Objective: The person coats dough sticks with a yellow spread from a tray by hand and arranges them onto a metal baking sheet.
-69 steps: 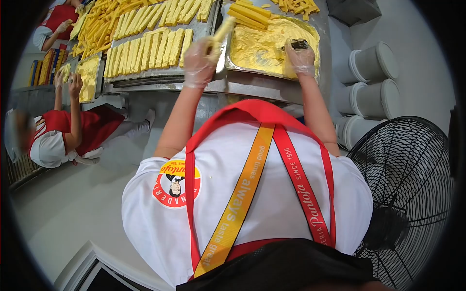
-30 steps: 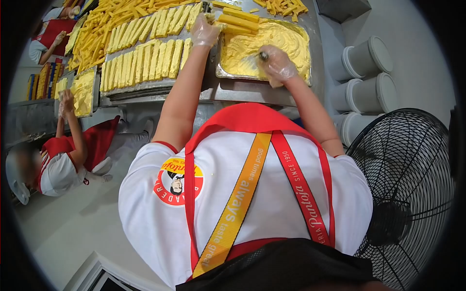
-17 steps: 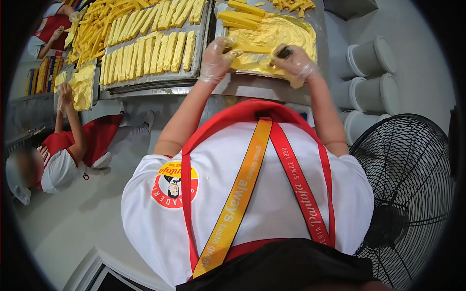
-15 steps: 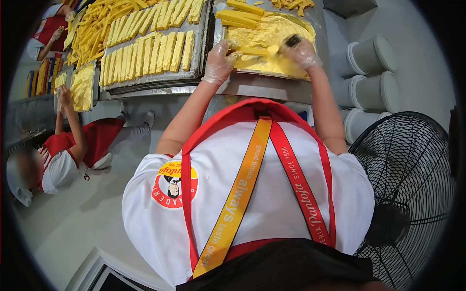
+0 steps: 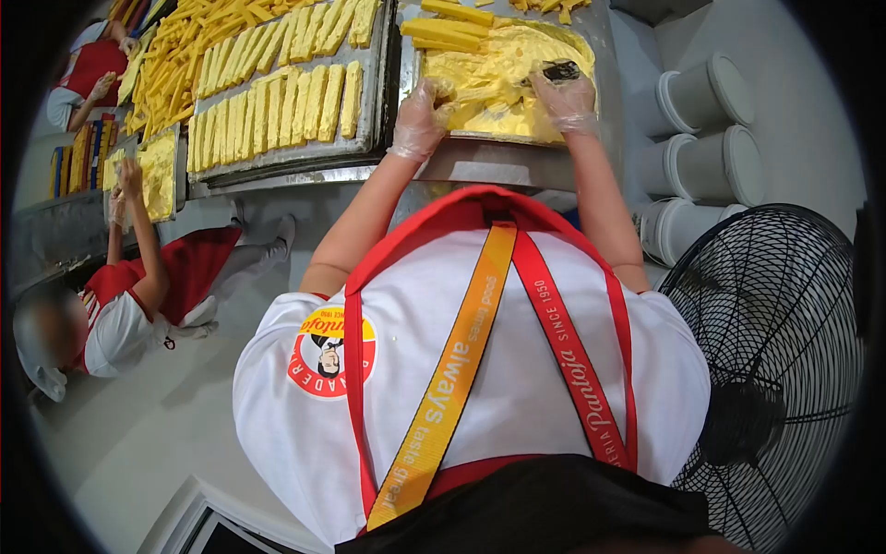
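My left hand point(image 5: 423, 118), in a clear plastic glove, is closed at the near left side of a tray point(image 5: 517, 138) spread with yellow cream point(image 5: 498, 102). Its smeared fingertips pinch the end of what looks like a cream-coated yellow cake stick, which blends into the cream. Over the right part of the same tray, my gloved right hand point(image 5: 568, 102) grips a spatula by its black handle point(image 5: 560, 71); its blade is mostly hidden against the cream. Several plain yellow sticks point(image 5: 448, 35) lie at the tray's far left corner.
To the left, a tray holds rows of coated sticks point(image 5: 277, 106), with a pile of plain sticks point(image 5: 175, 69) behind. A co-worker point(image 5: 129, 305) works at the far left; another person point(image 5: 92, 69) stands beyond. White buckets point(image 5: 715, 166) and a fan point(image 5: 766, 369) are on the right.
My right hand has moved slightly left, and its motion blur is gone. The stick end visible beside my left hand before now merges with the cream. The co-worker's hands have shifted a little.
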Tool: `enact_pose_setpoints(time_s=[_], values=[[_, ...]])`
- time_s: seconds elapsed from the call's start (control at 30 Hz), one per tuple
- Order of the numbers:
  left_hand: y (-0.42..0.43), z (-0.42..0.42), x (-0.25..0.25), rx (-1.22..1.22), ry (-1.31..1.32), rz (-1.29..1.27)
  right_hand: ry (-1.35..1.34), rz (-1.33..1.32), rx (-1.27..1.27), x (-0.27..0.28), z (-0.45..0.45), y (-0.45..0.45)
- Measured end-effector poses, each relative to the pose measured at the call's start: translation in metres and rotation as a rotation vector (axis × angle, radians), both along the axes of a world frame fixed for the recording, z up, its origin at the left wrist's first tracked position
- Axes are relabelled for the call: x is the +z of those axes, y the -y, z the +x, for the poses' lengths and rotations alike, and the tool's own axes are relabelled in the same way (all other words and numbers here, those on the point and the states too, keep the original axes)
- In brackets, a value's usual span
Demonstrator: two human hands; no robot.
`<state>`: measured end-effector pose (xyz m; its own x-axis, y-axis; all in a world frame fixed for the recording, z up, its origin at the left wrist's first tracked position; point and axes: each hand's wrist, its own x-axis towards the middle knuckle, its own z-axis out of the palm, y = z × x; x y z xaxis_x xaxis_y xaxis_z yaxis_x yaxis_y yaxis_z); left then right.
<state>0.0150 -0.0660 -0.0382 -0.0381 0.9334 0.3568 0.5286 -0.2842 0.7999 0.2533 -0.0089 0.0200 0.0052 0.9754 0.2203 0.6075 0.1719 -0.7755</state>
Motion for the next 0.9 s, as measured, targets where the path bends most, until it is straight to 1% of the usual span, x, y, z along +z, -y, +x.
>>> enact_pose_setpoints(time_s=[0.1,0.13,0.17,0.23,0.27,0.3,0.37,0.4,0.43,0.5,0.53,0.63,0.67,0.73,0.8,0.87,0.9], values=[[0.001,0.000,0.003,0.018,-0.084,0.002,0.447,0.798,0.469,0.001,0.007,0.000],[0.002,0.001,0.006,0.015,-0.084,-0.018,0.175,0.402,0.448,-0.006,0.002,0.000],[0.003,0.001,0.010,0.013,-0.084,-0.035,-0.132,0.068,0.327,-0.014,-0.004,-0.001],[0.003,0.000,0.011,0.017,-0.052,-0.050,0.149,-0.066,0.154,-0.010,-0.006,-0.009],[0.002,0.000,0.010,0.023,-0.020,-0.045,0.043,-0.122,0.099,-0.006,-0.002,-0.009],[0.002,0.000,0.014,0.033,0.012,-0.038,0.063,-0.032,0.088,-0.004,-0.002,-0.007],[0.002,-0.003,0.022,0.092,0.057,-0.161,0.099,0.140,0.064,-0.006,-0.003,-0.002],[0.001,-0.003,0.026,0.117,0.078,-0.221,-0.042,0.232,0.148,-0.008,-0.004,0.000],[-0.001,-0.004,0.025,0.103,0.035,-0.200,-0.176,0.318,0.244,-0.008,-0.006,0.002],[-0.005,-0.008,0.021,0.076,-0.054,-0.159,-0.494,0.104,0.263,-0.007,-0.012,0.013],[-0.007,-0.010,0.020,0.064,-0.069,-0.186,-0.671,-0.086,0.167,-0.007,-0.017,0.014],[-0.009,-0.010,0.018,0.031,-0.081,-0.246,0.004,0.095,0.008,-0.013,-0.006,0.002],[-0.011,-0.010,0.018,0.031,-0.063,-0.247,0.024,0.141,0.010,-0.014,-0.005,-0.002],[-0.009,-0.010,0.016,0.018,-0.044,-0.246,0.060,0.221,0.008,0.002,-0.011,0.005],[-0.010,-0.010,0.016,-0.006,-0.037,-0.223,-0.082,0.292,0.204,-0.001,-0.013,0.000],[-0.010,-0.010,0.016,-0.026,-0.078,-0.216,-0.343,0.109,0.289,0.003,-0.015,0.004],[-0.009,-0.010,0.017,-0.032,-0.098,-0.212,-0.151,0.007,0.180,0.002,-0.015,0.000]])
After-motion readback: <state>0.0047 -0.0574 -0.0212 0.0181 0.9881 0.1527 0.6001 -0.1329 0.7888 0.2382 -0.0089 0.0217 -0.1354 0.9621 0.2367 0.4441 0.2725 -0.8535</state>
